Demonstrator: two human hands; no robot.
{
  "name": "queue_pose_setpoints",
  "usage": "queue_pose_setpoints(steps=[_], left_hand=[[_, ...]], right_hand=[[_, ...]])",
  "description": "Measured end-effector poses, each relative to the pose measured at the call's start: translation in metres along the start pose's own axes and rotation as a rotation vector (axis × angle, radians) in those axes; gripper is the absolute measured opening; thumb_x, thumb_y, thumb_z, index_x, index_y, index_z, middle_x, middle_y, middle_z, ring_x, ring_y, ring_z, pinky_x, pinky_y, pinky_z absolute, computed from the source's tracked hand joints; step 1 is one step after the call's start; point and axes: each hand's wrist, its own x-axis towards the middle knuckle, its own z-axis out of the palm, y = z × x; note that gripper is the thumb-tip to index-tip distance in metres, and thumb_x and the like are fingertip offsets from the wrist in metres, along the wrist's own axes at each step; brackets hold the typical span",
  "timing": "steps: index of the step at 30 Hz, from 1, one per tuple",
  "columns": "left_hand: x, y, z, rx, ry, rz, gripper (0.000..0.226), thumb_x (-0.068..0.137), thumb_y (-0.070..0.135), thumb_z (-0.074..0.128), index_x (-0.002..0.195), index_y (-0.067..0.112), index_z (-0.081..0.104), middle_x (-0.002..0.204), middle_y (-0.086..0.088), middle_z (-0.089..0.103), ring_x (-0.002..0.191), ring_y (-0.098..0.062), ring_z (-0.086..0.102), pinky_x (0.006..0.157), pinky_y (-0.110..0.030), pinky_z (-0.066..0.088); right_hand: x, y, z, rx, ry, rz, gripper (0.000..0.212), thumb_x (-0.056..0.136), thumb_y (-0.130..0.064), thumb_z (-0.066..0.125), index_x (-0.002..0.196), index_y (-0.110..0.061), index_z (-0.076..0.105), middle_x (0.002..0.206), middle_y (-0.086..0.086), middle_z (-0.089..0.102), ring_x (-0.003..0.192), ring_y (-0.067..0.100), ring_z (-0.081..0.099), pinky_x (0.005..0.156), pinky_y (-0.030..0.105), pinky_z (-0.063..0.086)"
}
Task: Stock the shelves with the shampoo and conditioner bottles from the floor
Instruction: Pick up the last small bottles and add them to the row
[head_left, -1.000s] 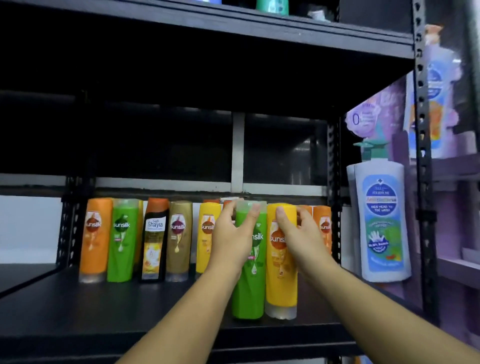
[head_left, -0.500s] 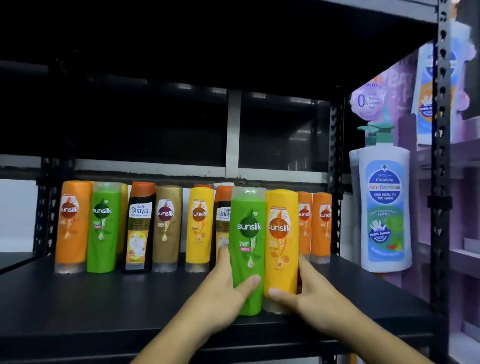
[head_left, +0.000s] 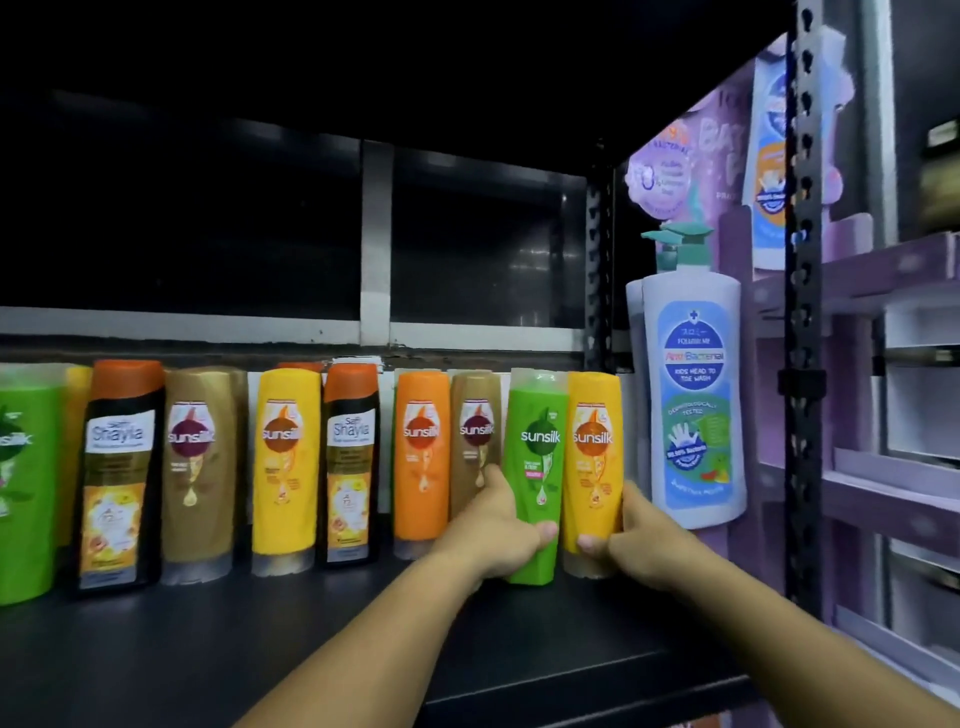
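On the black shelf (head_left: 208, 654) stands a row of shampoo and conditioner bottles. My left hand (head_left: 498, 535) grips the lower part of a green Sunsilk bottle (head_left: 537, 441), thumb across its front. My right hand (head_left: 639, 540) grips the yellow Sunsilk bottle (head_left: 592, 441) beside it, low down. Both bottles stand upright, caps down, at the right end of the row, next to a brown bottle (head_left: 475, 426) and an orange one (head_left: 421, 447).
Further left stand black Shayla bottles (head_left: 350, 467), a yellow one (head_left: 285, 457), a brown one (head_left: 197, 462) and a green one (head_left: 23, 478). A white pump bottle (head_left: 693, 395) hangs right of the shelf's perforated post (head_left: 805, 364). Purple display shelves (head_left: 883, 270) lie beyond.
Both hands slid from the bottle tops down to their bases and pushed the green and yellow bottles back into line with the row. The view has moved closer and rightward.
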Motion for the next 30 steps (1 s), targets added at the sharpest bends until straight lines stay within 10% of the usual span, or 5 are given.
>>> queue_pose_setpoints(steps=[30], left_hand=[[0.037, 0.000, 0.041, 0.267, 0.231, -0.006, 0.058, 0.096, 0.034, 0.069, 0.138, 0.011, 0.035, 0.136, -0.013, 0.057, 0.123, -0.033, 0.058, 0.098, -0.043, 0.050]], right_hand=[[0.049, 0.041, 0.003, -0.068, 0.180, -0.062, 0.074, 0.090, -0.021, 0.076, 0.151, -0.023, 0.032, 0.140, 0.003, 0.057, 0.125, 0.025, 0.058, 0.105, 0.042, 0.048]])
